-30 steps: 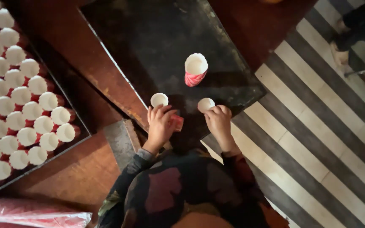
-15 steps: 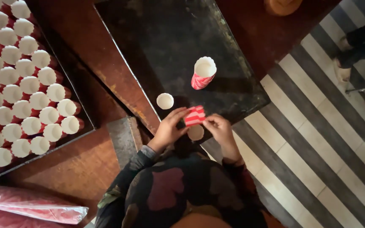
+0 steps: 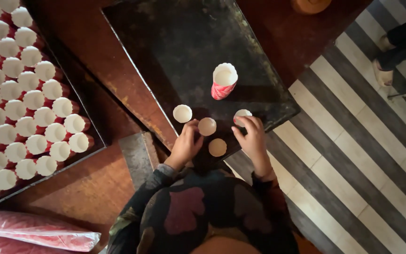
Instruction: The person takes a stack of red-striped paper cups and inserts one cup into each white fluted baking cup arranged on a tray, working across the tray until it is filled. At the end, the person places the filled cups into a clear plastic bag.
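1. Head view: left hand [image 3: 186,143] rests fingertips-down on the near edge of a dark baking tray [image 3: 175,51], fingers loosely curled, gripping nothing; its fingertips are just beside a small paper cup [image 3: 207,126].
2. Right hand [image 3: 252,136] pinches the rim of another cup [image 3: 241,114] standing on the tray.
3. Two further cups stand nearby: one [image 3: 182,113] left of the hands, one [image 3: 217,147] between them.
4. A red-and-white stack of cups [image 3: 223,81] stands upright mid-tray.
5. Left, a second tray [image 3: 29,101] is packed with rows of cups on the wooden desk [image 3: 90,188].
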